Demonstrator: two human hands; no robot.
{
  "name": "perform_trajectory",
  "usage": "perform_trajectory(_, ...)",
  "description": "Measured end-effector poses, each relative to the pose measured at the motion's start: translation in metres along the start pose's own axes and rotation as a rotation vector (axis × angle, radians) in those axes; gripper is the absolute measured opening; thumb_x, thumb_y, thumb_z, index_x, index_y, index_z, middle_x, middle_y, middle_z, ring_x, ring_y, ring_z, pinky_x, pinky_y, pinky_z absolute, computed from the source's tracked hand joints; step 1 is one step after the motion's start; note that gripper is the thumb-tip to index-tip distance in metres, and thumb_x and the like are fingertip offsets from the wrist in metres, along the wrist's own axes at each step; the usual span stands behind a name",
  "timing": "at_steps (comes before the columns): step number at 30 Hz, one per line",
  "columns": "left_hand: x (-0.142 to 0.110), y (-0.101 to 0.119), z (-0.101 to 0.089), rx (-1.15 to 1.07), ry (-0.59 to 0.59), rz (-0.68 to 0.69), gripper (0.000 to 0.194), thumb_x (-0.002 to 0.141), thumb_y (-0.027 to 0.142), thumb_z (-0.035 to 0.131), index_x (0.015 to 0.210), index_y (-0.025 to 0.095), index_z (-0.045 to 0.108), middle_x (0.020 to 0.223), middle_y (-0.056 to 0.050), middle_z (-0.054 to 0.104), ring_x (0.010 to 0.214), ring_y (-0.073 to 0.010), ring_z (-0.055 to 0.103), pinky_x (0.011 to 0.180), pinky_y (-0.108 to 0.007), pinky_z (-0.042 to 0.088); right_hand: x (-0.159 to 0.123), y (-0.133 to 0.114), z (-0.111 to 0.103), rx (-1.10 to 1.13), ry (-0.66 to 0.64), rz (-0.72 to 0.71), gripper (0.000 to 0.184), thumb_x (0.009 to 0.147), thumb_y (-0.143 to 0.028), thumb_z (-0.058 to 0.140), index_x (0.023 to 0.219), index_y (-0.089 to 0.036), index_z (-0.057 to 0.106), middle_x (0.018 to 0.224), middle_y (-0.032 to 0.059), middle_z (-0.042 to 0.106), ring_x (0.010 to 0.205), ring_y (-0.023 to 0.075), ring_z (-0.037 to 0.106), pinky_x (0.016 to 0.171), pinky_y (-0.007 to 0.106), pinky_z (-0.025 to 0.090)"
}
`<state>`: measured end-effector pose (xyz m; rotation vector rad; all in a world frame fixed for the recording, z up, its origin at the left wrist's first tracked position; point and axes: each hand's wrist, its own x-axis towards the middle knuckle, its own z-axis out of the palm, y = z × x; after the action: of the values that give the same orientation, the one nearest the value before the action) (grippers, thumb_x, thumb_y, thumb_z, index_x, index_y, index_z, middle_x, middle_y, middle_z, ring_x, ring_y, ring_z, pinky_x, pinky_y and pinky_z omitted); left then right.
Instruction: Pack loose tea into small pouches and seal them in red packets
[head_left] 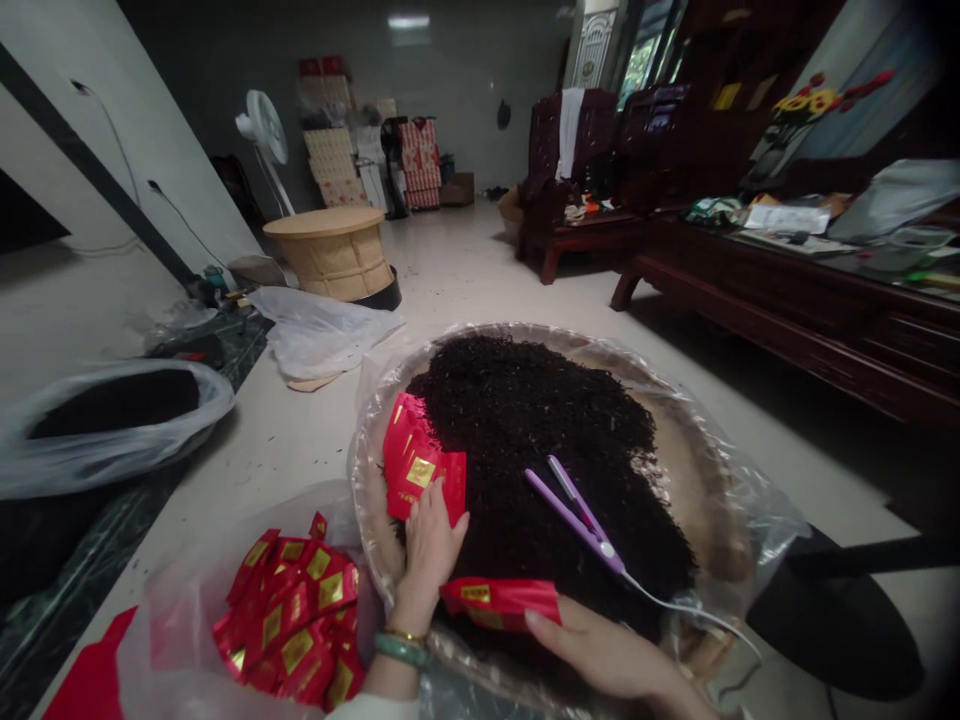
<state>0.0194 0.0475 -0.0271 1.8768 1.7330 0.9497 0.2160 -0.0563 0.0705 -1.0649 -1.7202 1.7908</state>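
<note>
The left hand [431,540], with a green bangle [403,649] at its wrist, reached over the near left part of a round tray [701,470]. Its fingers were half bent and touched the flat red packets [412,465] lying there; whether they had closed on one, I cannot tell. The right hand [600,645], at the near side of the tray, held a filled red packet [501,605] narrowly by its right end, thumb on top, the packet's other end pointing left toward the left wrist.

The tray was lined with clear plastic, and a broad heap of dark shredded leaves [532,400] covered most of it, leaving bare patches on the right. A purple tong-like tool [574,515] lay on the heap, right of the left hand, its arms apart and pointing to the far left; its white cord [697,610] ran off over the near right rim.

Left of the tray, at the near side, a clear plastic bag [176,620] held many red packets with gold labels [296,615]. Farther left, an open plastic bag [217,395] contained dark material [120,400].
</note>
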Motion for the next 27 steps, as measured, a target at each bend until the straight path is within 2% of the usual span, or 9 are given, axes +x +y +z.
perform_trajectory(4, 0.006, -0.004, -0.002, 0.052, 0.056, 0.031, 0.059, 0.065, 0.011, 0.064, 0.122, 0.013, 0.054, 0.119, -0.017, 0.062, 0.113, -0.034, 0.06, 0.097, -0.051, 0.048, 0.002, -0.003, 0.002, -0.099, -0.018, -0.012, 0.063, 0.097, -0.061, 0.025, 0.138, -0.023, 0.052, 0.144, 0.0093, 0.052, 0.133, 0.0236, 0.044, 0.116, 0.043, 0.023)
perform_trajectory(7, 0.014, -0.009, -0.017, 0.08, 0.137, 0.036, 0.048, 0.072, 0.009, 0.057, 0.12, 0.014, 0.054, 0.115, -0.015, 0.061, 0.114, -0.031, 0.058, 0.099, -0.051, 0.046, 0.004, -0.002, 0.001, -0.073, 0.013, -0.001, 0.064, 0.096, -0.063, 0.026, 0.136, -0.023, 0.054, 0.143, 0.0091, 0.053, 0.132, 0.0248, 0.045, 0.116, 0.044, 0.023)
perform_trajectory(10, 0.02, -0.006, -0.04, 0.111, 0.253, 0.044, 0.04, 0.08, 0.021, 0.059, 0.119, 0.015, 0.056, 0.125, -0.019, 0.055, 0.124, -0.0353, 0.05, 0.104, -0.058, 0.039, 0.007, 0.001, -0.001, -0.006, 0.064, 0.0, 0.067, 0.093, -0.067, 0.029, 0.134, -0.022, 0.057, 0.139, 0.0096, 0.056, 0.13, 0.0259, 0.047, 0.115, 0.044, 0.025)
perform_trajectory(12, 0.015, 0.005, -0.055, 0.084, 0.3, 0.129, 0.039, 0.082, 0.031, 0.062, 0.118, 0.017, 0.057, 0.13, -0.018, 0.053, 0.125, -0.0357, 0.05, 0.103, -0.058, 0.039, 0.01, 0.002, -0.002, 0.035, 0.132, 0.037, 0.071, 0.091, -0.07, 0.031, 0.135, -0.02, 0.056, 0.138, 0.0109, 0.057, 0.129, 0.0273, 0.047, 0.115, 0.046, 0.025)
perform_trajectory(13, 0.01, 0.013, -0.061, 0.035, 0.278, 0.201, 0.037, 0.085, 0.032, 0.059, 0.12, 0.019, 0.056, 0.13, -0.016, 0.055, 0.122, -0.0324, 0.053, 0.103, -0.055, 0.042, 0.013, 0.004, -0.003, 0.048, 0.169, 0.055, 0.073, 0.09, -0.071, 0.032, 0.136, -0.019, 0.055, 0.138, 0.0114, 0.057, 0.129, 0.0278, 0.047, 0.115, 0.047, 0.025)
perform_trajectory(15, -0.006, 0.032, -0.068, -0.014, 0.105, 0.411, 0.044, 0.086, 0.032, 0.06, 0.128, 0.022, 0.05, 0.133, -0.014, 0.057, 0.124, -0.0283, 0.053, 0.104, -0.05, 0.043, 0.019, 0.005, -0.002, 0.059, 0.224, 0.067, 0.074, 0.089, -0.072, 0.033, 0.136, -0.019, 0.054, 0.138, 0.0117, 0.057, 0.13, 0.0282, 0.046, 0.115, 0.048, 0.023)
perform_trajectory(18, -0.032, 0.054, -0.065, 0.122, -0.214, 0.721, 0.073, 0.076, 0.028, 0.071, 0.141, 0.02, 0.038, 0.143, -0.015, 0.05, 0.135, -0.0333, 0.041, 0.11, -0.058, 0.033, 0.026, 0.007, 0.0, 0.052, 0.278, 0.049, 0.078, 0.087, -0.074, 0.033, 0.135, -0.017, 0.054, 0.139, 0.0129, 0.055, 0.132, 0.0289, 0.043, 0.115, 0.049, 0.022)
perform_trajectory(22, -0.052, 0.057, -0.049, 0.198, -0.187, 0.685, 0.064, 0.073, 0.003, 0.059, 0.133, 0.018, 0.047, 0.131, -0.012, 0.062, 0.127, -0.0311, 0.05, 0.106, -0.059, 0.034, 0.031, 0.007, 0.002, -0.002, 0.261, 0.083, 0.084, 0.084, -0.079, 0.031, 0.131, -0.015, 0.058, 0.134, 0.0148, 0.059, 0.128, 0.0304, 0.045, 0.114, 0.05, 0.022)
perform_trajectory(27, -0.058, 0.044, -0.041, 0.187, -0.14, 0.567, 0.061, 0.065, 0.001, 0.063, 0.123, 0.018, 0.056, 0.126, -0.011, 0.066, 0.119, -0.0353, 0.055, 0.088, -0.054, 0.048, 0.035, -0.001, 0.003, 0.097, 0.181, 0.029, 0.079, 0.086, -0.076, 0.032, 0.124, -0.014, 0.063, 0.121, 0.0131, 0.067, 0.114, 0.0277, 0.058, 0.109, 0.047, 0.033)
